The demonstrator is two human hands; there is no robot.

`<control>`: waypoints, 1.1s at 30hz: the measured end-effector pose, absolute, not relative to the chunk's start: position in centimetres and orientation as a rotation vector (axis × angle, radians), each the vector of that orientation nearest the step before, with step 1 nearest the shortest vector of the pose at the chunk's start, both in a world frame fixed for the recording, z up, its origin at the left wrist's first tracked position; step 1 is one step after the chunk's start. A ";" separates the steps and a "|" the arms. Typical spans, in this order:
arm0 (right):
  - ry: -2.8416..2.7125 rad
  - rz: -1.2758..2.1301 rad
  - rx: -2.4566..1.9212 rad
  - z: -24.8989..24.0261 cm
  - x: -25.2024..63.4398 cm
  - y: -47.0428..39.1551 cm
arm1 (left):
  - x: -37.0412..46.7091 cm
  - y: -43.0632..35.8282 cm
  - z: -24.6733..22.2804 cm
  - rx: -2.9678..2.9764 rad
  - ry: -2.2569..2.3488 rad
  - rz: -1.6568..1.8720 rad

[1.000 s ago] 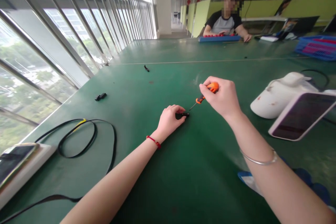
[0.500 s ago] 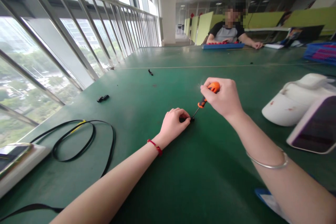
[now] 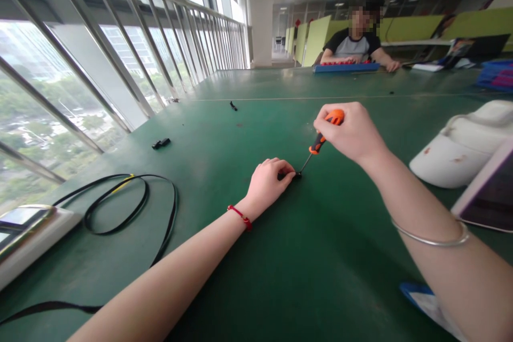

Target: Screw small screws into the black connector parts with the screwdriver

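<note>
In the head view, my right hand (image 3: 355, 131) is closed round the orange and black handle of a screwdriver (image 3: 318, 141). Its thin metal shaft slants down to the left, and the tip meets a small black part (image 3: 297, 175) on the green table (image 3: 256, 267). My left hand (image 3: 269, 180) pinches that part between thumb and fingers and holds it against the tabletop. Most of the part is hidden by my fingers, so its exact kind cannot be made out.
Small black pieces (image 3: 161, 143) lie at the left and a smaller one (image 3: 233, 106) farther back. A black cable (image 3: 173, 214) loops at the left. On the right stand a white object (image 3: 449, 155) and a device with a dark screen (image 3: 489, 197). A person (image 3: 355, 45) sits across the table behind a blue tray (image 3: 347, 68).
The whole view has shifted slightly. Both hands keep their holds, and the screwdriver tip stays at the small black part, its handle at much the same slant.
</note>
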State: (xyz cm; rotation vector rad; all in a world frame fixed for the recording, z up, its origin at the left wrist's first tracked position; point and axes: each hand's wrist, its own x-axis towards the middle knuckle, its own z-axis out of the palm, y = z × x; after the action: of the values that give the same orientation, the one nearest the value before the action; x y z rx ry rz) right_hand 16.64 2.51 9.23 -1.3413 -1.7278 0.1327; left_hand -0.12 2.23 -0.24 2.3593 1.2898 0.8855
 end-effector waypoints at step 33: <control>-2.057 0.199 -1.628 12.3 17.9 0.9 | -0.4 2.6 -0.1 2.152 1.192 0.867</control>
State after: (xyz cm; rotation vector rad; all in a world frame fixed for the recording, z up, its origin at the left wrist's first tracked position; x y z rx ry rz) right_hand 17.85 0.90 12.31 -1.6277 -2.0574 0.1990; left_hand -0.38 2.60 -0.07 2.1521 1.1917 0.8674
